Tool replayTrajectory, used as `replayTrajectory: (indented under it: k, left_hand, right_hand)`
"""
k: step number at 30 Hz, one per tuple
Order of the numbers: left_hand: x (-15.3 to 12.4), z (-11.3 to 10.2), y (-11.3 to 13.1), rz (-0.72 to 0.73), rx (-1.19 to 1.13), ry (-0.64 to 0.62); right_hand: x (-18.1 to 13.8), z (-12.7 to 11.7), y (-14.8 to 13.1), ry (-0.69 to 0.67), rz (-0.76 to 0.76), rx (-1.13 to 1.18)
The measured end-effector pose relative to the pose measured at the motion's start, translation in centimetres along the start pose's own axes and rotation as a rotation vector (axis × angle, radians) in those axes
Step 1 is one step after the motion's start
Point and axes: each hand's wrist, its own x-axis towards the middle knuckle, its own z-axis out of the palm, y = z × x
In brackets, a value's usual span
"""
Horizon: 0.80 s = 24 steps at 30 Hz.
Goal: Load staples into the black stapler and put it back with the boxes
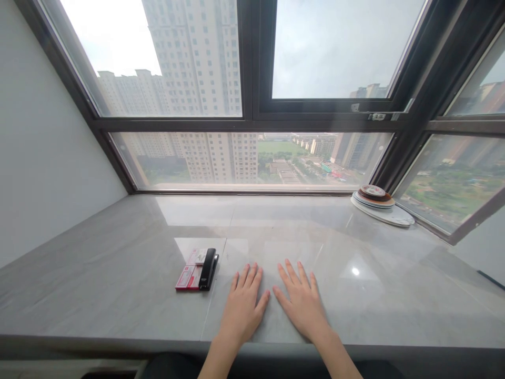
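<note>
Both of my hands lie flat, palms down, side by side on a grey stone window ledge (pixel 118 273). My left hand (pixel 242 305) has its fingers stretched out and holds nothing. My right hand (pixel 302 302) rests the same way, fingers apart, thumbs almost touching. A black stapler (pixel 208 268) lies just left of my left hand, beside a red and white box (pixel 189 272) and a small white item. Neither hand touches them.
A stack of round plates (pixel 379 205) sits at the far right corner of the ledge by the window frame. A large dark-framed window (pixel 252 123) runs along the back; a white wall stands on the left. The ledge's front edge is just under my wrists.
</note>
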Motion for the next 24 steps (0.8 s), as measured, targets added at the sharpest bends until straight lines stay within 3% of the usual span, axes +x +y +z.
replayTrajectory:
  k: [14,24]
  left_hand:
    - [-0.3,0.9,-0.2,0.039,0.063,0.01]
    - [-0.9,0.8,0.7,-0.011,0.095,0.025]
  right_hand:
    - [-0.1,0.4,0.0,0.001,0.0,-0.026]
    - [-0.1,1.1,0.1,0.025,-0.011,-0.053]
